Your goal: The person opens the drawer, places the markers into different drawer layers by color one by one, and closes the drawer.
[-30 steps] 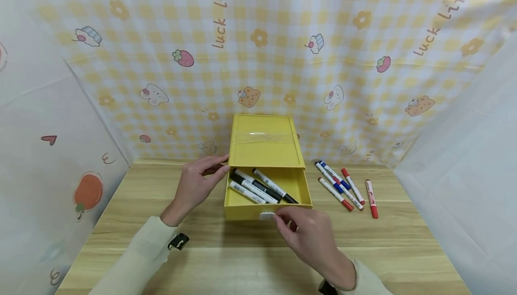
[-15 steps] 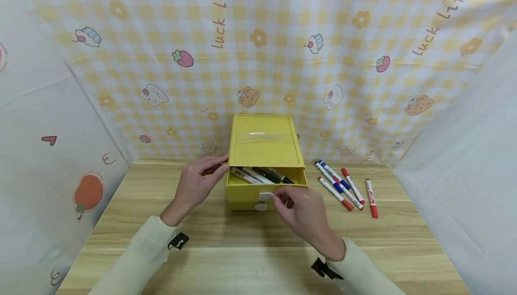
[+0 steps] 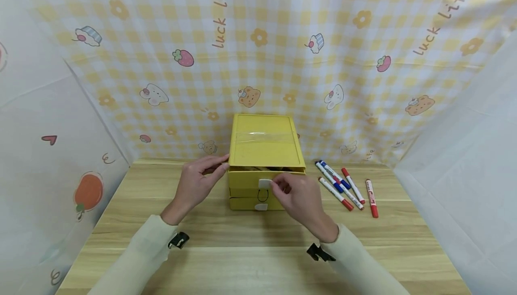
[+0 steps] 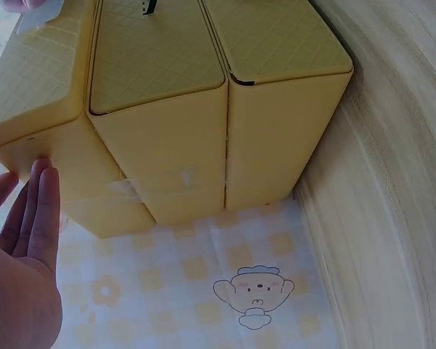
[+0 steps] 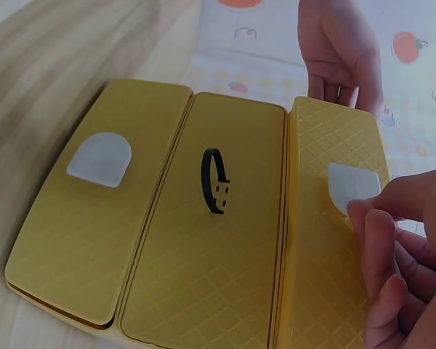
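A yellow box with three stacked drawers [image 3: 266, 151] stands near the back of the table. Its top drawer [image 3: 244, 180] juts out a little, leaving a thin gap under the lid where the markers inside barely show. My right hand [image 3: 302, 200] pinches the white tab handle [image 5: 349, 185] on that drawer's front between thumb and index finger. Straight fingers of my left hand [image 3: 199, 183] touch the box's left side near its top edge; the left wrist view shows these fingertips against the yellow wall. A black loop handle [image 5: 212, 182] is on the middle drawer, a white tab [image 5: 102, 160] on the bottom one.
Several red and blue markers [image 3: 338, 182] lie on the wooden table [image 3: 218, 263] right of the box, with one red marker [image 3: 372, 199] apart from them. A checked cloth [image 3: 258, 61] hangs close behind the box.
The top drawer has slid back into the box with my right hand on its tab, hiding the black-capped markers. My left hand has stayed at the box's side.
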A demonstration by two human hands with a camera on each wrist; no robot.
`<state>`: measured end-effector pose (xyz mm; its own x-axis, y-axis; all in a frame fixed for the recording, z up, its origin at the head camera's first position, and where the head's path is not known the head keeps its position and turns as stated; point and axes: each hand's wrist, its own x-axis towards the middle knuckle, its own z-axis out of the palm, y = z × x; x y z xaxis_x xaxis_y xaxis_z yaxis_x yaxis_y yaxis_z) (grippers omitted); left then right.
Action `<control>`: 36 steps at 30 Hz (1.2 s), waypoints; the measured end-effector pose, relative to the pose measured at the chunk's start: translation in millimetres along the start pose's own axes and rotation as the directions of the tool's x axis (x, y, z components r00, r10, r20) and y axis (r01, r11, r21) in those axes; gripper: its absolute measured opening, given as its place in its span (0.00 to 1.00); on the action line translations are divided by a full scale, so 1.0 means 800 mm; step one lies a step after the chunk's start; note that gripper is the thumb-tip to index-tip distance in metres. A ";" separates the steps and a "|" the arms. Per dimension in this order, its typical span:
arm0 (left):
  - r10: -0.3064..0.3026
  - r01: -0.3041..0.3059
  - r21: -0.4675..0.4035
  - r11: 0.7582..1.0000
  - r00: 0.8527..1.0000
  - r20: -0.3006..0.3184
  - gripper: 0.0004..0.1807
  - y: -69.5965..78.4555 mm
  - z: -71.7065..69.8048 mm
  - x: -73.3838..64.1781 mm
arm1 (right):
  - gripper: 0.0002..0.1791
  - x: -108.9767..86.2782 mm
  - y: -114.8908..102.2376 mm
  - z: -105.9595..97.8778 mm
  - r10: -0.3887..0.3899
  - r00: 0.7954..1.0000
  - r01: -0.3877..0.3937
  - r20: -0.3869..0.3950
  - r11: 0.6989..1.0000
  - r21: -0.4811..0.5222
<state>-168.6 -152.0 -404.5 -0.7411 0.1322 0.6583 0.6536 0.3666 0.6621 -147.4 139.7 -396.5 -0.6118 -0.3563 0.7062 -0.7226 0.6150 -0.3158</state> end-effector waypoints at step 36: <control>-0.003 0.002 -0.020 1.000 1.000 -0.002 0.15 -0.002 0.001 -0.001 | 0.03 0.001 0.010 0.007 0.082 0.997 -0.082 0.008 0.996 0.021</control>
<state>-169.1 -151.9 -406.5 -0.7424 0.1294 0.6573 0.6547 0.3483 0.6709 -155.4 140.6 -401.9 -0.6719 -0.3104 0.6724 -0.6763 0.6273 -0.3861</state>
